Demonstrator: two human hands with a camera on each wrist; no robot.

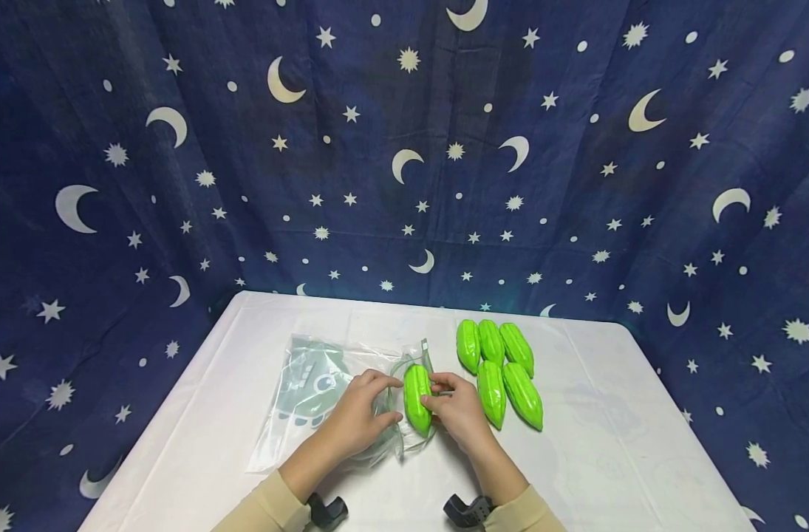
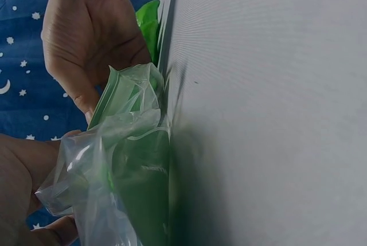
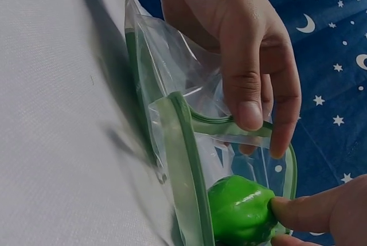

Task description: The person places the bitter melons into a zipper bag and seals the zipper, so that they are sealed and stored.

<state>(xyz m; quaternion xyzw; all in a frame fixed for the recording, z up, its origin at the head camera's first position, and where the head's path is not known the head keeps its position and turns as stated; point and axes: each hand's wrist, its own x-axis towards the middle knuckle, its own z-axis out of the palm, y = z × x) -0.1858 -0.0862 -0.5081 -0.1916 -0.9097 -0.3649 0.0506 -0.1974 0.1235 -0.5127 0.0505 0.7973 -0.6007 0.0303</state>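
A clear zip bag (image 1: pixel 351 443) with a green zip edge and a cartoon print lies flat on the table, its mouth spread toward the right. My left hand (image 1: pixel 359 414) holds the mouth's upper edge, thumb and fingers at the green zip strip (image 3: pixel 198 123). At that mouth, my right hand (image 1: pixel 460 410) pinches a green ridged fruit, carambola-like and glossy (image 1: pixel 417 399), between thumb and fingers. The right wrist view shows one end of this fruit (image 3: pixel 241 209) within the zip rim. From the left wrist, the crumpled bag (image 2: pixel 137 171) hides most of it.
Several matching green fruits (image 1: pixel 490 395) lie in two rows right of the bag, close to my right hand. They rest on a white-covered table (image 1: pixel 610 443). A dark blue curtain (image 1: pixel 444 185) with moons and stars hangs behind and at both sides.
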